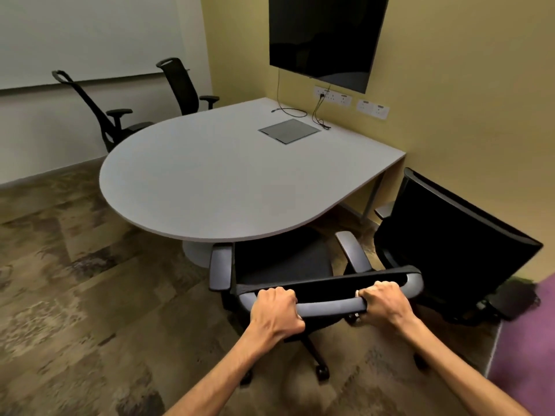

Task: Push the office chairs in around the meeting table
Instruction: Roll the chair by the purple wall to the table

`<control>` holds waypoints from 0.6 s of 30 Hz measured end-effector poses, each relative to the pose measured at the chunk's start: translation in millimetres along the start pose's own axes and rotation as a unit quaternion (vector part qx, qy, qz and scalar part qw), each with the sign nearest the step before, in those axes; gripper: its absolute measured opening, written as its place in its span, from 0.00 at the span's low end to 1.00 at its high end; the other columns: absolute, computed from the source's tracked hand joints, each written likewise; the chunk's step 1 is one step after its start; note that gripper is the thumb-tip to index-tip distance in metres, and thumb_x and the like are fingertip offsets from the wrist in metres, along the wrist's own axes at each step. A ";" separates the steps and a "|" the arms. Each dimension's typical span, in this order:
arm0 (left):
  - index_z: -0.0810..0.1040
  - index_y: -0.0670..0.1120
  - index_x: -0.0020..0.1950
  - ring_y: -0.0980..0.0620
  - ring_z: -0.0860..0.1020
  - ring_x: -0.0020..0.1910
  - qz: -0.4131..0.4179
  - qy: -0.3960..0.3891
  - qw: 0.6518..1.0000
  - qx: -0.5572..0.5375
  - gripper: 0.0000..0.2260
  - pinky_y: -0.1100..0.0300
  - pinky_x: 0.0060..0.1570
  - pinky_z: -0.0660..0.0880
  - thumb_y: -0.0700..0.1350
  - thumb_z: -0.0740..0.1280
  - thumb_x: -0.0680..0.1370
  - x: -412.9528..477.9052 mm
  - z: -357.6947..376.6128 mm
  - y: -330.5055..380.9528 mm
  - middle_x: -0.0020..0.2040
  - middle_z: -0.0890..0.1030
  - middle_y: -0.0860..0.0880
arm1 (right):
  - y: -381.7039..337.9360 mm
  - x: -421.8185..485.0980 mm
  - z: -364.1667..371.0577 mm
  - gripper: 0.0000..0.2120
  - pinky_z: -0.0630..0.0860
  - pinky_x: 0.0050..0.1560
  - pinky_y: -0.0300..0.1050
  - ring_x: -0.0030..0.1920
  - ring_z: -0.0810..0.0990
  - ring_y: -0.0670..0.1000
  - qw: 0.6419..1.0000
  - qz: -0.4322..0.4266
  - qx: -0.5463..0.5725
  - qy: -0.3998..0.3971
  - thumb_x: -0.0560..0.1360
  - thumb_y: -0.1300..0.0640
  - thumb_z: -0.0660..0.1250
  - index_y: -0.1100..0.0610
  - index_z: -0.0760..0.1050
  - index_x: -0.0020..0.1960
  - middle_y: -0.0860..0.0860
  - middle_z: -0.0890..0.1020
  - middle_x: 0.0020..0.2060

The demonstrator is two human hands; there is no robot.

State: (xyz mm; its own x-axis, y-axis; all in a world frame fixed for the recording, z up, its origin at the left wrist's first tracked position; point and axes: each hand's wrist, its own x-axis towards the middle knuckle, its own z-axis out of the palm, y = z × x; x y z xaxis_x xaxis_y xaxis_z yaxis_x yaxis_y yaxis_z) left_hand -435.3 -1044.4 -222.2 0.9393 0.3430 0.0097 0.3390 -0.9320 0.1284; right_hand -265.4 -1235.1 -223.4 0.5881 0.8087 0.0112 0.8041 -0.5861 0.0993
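Note:
A black office chair point(282, 259) stands at the near rounded edge of the grey meeting table point(210, 181), its seat front just under the tabletop. My left hand point(276, 310) and my right hand point(384, 301) both grip the grey top bar of its backrest. A second black chair point(450, 235) sits to the right by the yellow wall, turned at an angle, apart from the table. Two more black chairs, one point(99, 115) at the far left and one point(183, 88) behind the table, stand at its far side.
A dark screen point(324, 37) hangs on the yellow wall above the table's straight end, with cables point(315, 115) and a flat cover plate point(289, 131) on the tabletop. Patterned carpet point(75, 280) spreads to the left. A purple floor area point(525, 340) lies at the right.

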 end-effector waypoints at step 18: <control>0.79 0.46 0.39 0.41 0.79 0.40 -0.190 -0.004 0.982 0.016 0.14 0.56 0.37 0.65 0.50 0.59 0.60 160.2 4.0 53.1 0.38 0.81 0.45 | 141.8 189.5 9.3 0.09 0.68 0.21 0.42 0.20 0.74 0.52 0.983 -0.182 0.018 0.017 0.51 0.46 0.65 0.50 0.72 0.25 0.50 0.74 0.18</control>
State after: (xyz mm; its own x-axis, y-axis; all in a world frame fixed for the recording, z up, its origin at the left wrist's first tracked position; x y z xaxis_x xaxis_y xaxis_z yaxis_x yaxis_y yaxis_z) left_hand -266.6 -1039.4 -217.7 0.7449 0.6659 -0.0401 0.6664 -0.7400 0.0909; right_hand -39.1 -1165.4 -216.5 0.2577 0.9661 0.0142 0.9638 -0.2580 0.0674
